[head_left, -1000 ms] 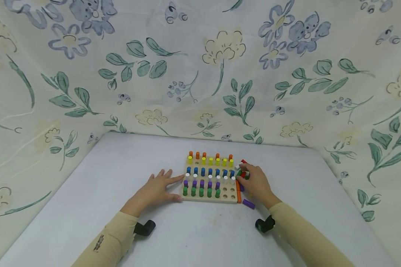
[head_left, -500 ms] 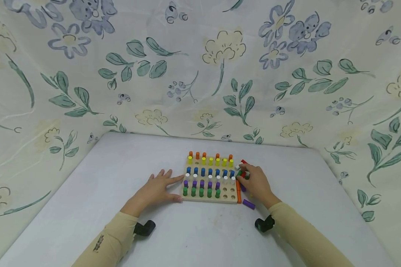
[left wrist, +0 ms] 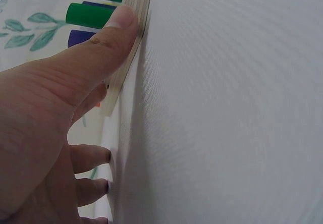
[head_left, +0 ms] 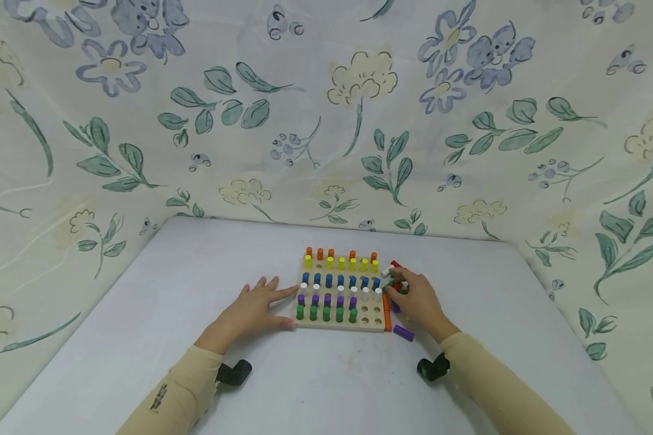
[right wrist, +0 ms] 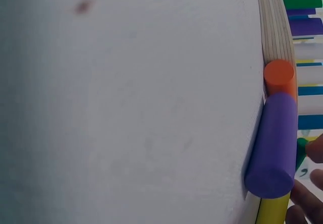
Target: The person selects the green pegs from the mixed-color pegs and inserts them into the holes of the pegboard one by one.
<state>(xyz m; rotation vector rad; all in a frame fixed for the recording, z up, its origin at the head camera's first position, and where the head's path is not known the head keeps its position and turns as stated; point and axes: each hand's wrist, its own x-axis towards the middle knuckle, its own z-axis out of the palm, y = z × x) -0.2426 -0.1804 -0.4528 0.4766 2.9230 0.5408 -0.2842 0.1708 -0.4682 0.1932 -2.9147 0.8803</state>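
A wooden pegboard [head_left: 337, 327] stands on the white table, with upright rows of orange, yellow, blue, white, purple and green pegs. My left hand [head_left: 258, 305] lies at its left side with fingers spread; in the left wrist view the thumb [left wrist: 103, 45] touches the board's edge beside the green pegs [left wrist: 90, 15]. Right of the board, my right hand [head_left: 418, 300] pinches a green peg [head_left: 389, 283] above the loose pegs. The right wrist view shows only a bit of that green peg [right wrist: 301, 152] by the fingertips; the palm hides part of the pile.
Loose red, white, green and purple pegs lie under and around the right hand. Orange pegs [head_left: 388, 314] line the board's right edge, and a purple peg [head_left: 404, 333] lies nearer me. A floral cloth [head_left: 326, 121] hangs behind the table [head_left: 326, 386].
The green peg at my right fingertips has shifted slightly and shows more clearly between them. My left hand keeps its place at the board, and the camera view has shifted a little.
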